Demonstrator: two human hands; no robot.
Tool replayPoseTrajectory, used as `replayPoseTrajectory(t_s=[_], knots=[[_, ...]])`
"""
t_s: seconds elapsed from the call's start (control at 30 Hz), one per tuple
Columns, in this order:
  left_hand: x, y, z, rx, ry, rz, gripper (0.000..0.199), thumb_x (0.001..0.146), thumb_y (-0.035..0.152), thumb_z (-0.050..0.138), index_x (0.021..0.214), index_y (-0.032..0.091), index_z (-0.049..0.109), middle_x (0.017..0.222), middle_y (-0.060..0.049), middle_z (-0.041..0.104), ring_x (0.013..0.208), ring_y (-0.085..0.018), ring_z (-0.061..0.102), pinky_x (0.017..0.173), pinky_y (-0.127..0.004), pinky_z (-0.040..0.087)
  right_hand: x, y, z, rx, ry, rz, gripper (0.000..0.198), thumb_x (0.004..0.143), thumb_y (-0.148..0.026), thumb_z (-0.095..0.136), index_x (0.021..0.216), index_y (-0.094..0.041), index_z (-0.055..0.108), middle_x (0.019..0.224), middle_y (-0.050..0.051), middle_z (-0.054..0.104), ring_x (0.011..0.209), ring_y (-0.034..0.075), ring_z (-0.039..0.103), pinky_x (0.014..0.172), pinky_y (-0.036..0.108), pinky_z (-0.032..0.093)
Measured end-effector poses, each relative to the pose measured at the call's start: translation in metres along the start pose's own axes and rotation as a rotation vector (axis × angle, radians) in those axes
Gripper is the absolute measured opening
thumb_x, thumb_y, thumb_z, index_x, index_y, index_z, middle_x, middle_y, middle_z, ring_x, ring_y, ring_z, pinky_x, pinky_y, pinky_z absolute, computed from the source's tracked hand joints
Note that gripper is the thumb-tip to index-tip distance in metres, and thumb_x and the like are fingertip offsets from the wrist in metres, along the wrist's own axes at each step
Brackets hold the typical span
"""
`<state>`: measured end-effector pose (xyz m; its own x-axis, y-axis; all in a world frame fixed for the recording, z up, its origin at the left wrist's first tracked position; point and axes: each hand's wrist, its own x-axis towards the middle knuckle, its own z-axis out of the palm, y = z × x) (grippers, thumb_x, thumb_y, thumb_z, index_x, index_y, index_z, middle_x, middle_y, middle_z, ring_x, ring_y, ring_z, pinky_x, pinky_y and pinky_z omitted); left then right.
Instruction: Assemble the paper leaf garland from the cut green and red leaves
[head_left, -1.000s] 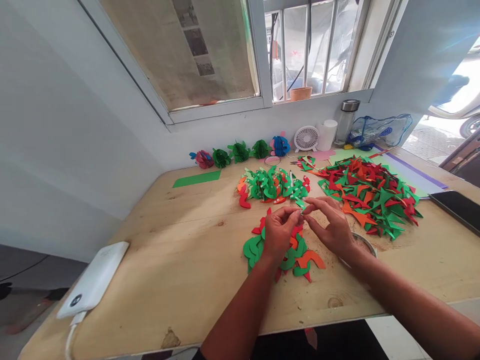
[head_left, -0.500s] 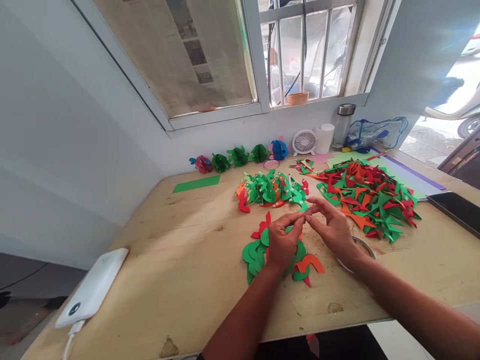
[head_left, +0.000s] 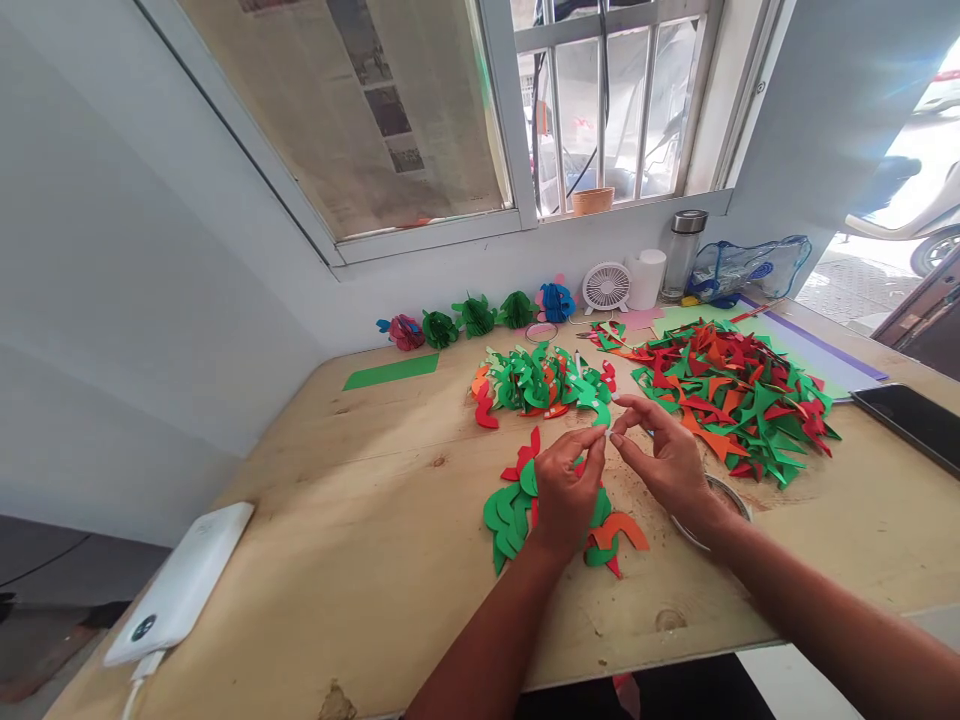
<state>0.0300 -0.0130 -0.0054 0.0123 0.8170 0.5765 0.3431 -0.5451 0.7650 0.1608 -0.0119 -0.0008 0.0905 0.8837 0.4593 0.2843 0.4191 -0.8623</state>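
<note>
Half a second ago the fingertips of both hands met; now a narrow gap shows between them, and a small white scrap (head_left: 608,432) is visible at the left hand's tips; fine handling of that scrap seems to be the step in hand. The left hand (head_left: 568,487) pinches it between thumb and forefinger, over the near heap of paper pieces (head_left: 510,520); the right hand (head_left: 667,465) has thumb and forefinger a little apart just beside it, and whether that grip has anything is too small to tell.

What looks like a round dish (head_left: 690,540) lies on the desk (head_left: 375,570), partly hidden by the right wrist, contents unclear; the clear bag (head_left: 795,255) shows a blue patch, on or in it I cannot tell; the glass bottle (head_left: 681,260) stands upright beside it; the flowerpot's (head_left: 592,202) inside is out of sight.
</note>
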Motion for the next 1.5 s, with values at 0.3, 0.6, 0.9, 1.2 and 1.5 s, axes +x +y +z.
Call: replayPoseTrajectory(t_s=[0.3, 0.6, 0.9, 1.2, 1.5], knots=[[0.0007, -0.0026, -0.0008, 0.055, -0.001, -0.008, 0.021, 0.084, 0.017, 0.055, 0.097, 0.02, 0.071, 0.091, -0.006, 0.073, 0.085, -0.018, 0.068, 0.081, -0.032, 0.053, 0.0016, -0.0013, -0.0017, 0.071, -0.047, 0.07, 0.033, 0.077, -0.02, 0.06, 0.109, -0.025, 0.054, 0.074, -0.002, 0.058, 0.078, 0.016, 0.056, 0.09, 0.038, 0.042], [-0.0002, -0.0029, 0.0014, -0.149, -0.022, -0.161, 0.018, 0.083, 0.022, 0.057, 0.092, 0.019, 0.072, 0.087, -0.005, 0.073, 0.08, -0.017, 0.068, 0.076, -0.029, 0.053, 0.0062, 0.0011, -0.004, 0.182, -0.049, 0.163, 0.04, 0.075, -0.026, 0.064, 0.113, -0.024, 0.051, 0.075, 0.0, 0.059, 0.09, 0.02, 0.058, 0.096, 0.043, 0.038], [-0.0037, -0.0077, 0.0057, -0.365, -0.072, -0.295, 0.014, 0.082, 0.026, 0.059, 0.088, 0.016, 0.066, 0.084, -0.005, 0.07, 0.08, -0.017, 0.067, 0.074, -0.028, 0.052, 0.0081, -0.0023, -0.0045, 0.161, -0.076, 0.193, 0.038, 0.074, -0.03, 0.065, 0.109, -0.023, 0.053, 0.07, -0.002, 0.062, 0.077, 0.018, 0.062, 0.09, 0.041, 0.043], [-0.0003, -0.0022, 0.0047, -0.447, -0.087, -0.422, 0.028, 0.077, 0.022, 0.062, 0.104, 0.017, 0.058, 0.08, -0.005, 0.071, 0.08, -0.019, 0.069, 0.073, -0.029, 0.053, 0.0069, 0.0041, -0.0036, 0.075, -0.039, 0.074, 0.034, 0.077, -0.027, 0.061, 0.11, -0.023, 0.053, 0.071, -0.001, 0.062, 0.075, 0.017, 0.061, 0.092, 0.043, 0.042], [0.0049, -0.0018, 0.0025, -0.577, -0.066, -0.651, 0.02, 0.07, 0.029, 0.067, 0.081, 0.012, 0.066, 0.069, -0.008, 0.072, 0.062, -0.017, 0.068, 0.062, -0.029, 0.053, 0.007, 0.0035, -0.0033, -0.013, -0.04, 0.054, 0.035, 0.075, -0.022, 0.059, 0.11, -0.022, 0.054, 0.071, -0.002, 0.062, 0.076, 0.017, 0.061, 0.091, 0.04, 0.042]])
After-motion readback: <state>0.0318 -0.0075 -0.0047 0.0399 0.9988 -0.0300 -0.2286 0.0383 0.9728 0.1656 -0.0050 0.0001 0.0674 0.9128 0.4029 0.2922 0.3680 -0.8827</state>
